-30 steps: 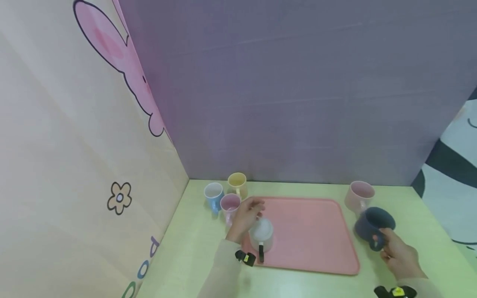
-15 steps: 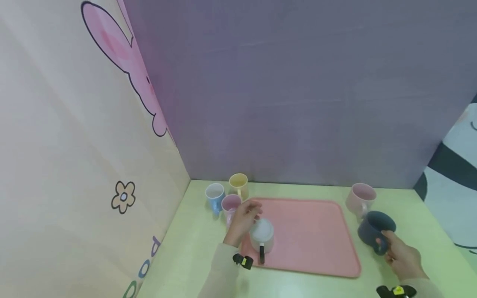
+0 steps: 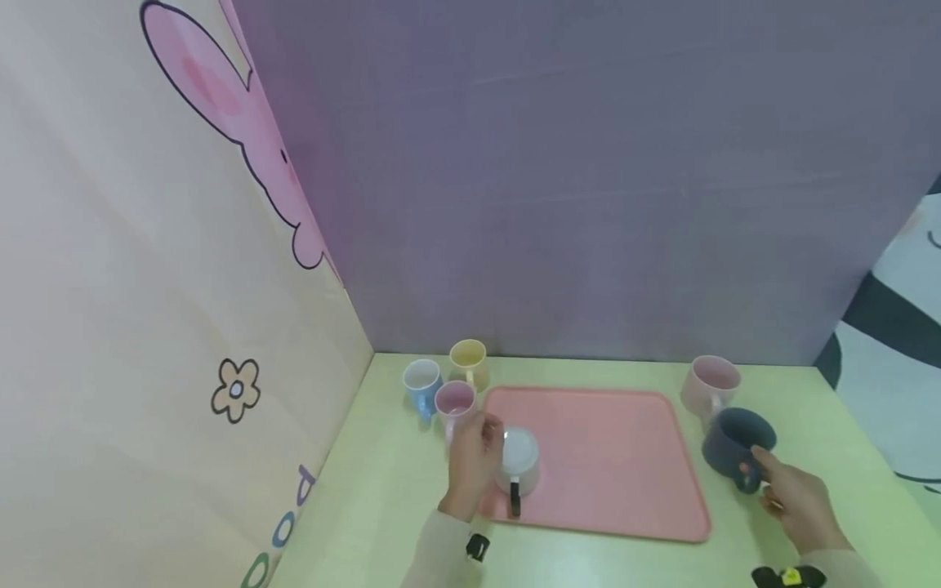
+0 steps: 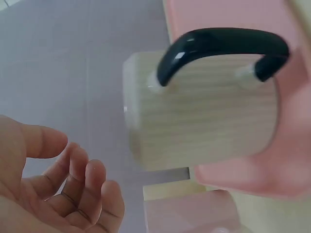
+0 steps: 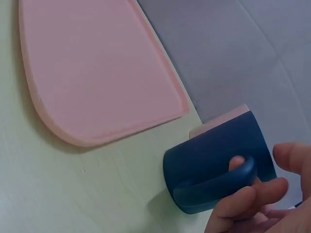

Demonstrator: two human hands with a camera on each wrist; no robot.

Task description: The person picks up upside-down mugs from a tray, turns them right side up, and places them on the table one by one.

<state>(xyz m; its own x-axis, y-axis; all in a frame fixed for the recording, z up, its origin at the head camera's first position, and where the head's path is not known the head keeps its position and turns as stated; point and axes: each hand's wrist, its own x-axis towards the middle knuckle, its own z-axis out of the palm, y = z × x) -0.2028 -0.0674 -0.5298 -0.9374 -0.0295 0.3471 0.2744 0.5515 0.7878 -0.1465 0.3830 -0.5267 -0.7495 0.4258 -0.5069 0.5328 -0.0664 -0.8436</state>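
Note:
My left hand (image 3: 470,465), fingers loosely bent and holding nothing, hovers just left of a white mug (image 3: 520,461) with a black handle (image 4: 223,41). That mug stands upside down at the left end of a pink tray (image 3: 610,465). In the left wrist view the hand (image 4: 68,184) is apart from the mug's side. My right hand (image 3: 797,498) holds a dark blue mug (image 3: 724,449) by its handle, right of the tray. In the right wrist view a finger passes through the blue handle (image 5: 214,189), while the thumb is near the rim.
At the back left a light blue mug (image 3: 421,384), a yellow mug (image 3: 470,363) and a pink mug (image 3: 454,400) stand close together. Another pink mug (image 3: 709,384) stands behind the dark blue one. A grey-purple wall (image 3: 588,204) closes off the table's back edge.
My left hand has drawn back from above the white mug's far side to its left, and its wrist has turned. The right hand and dark blue mug stay nearly in place.

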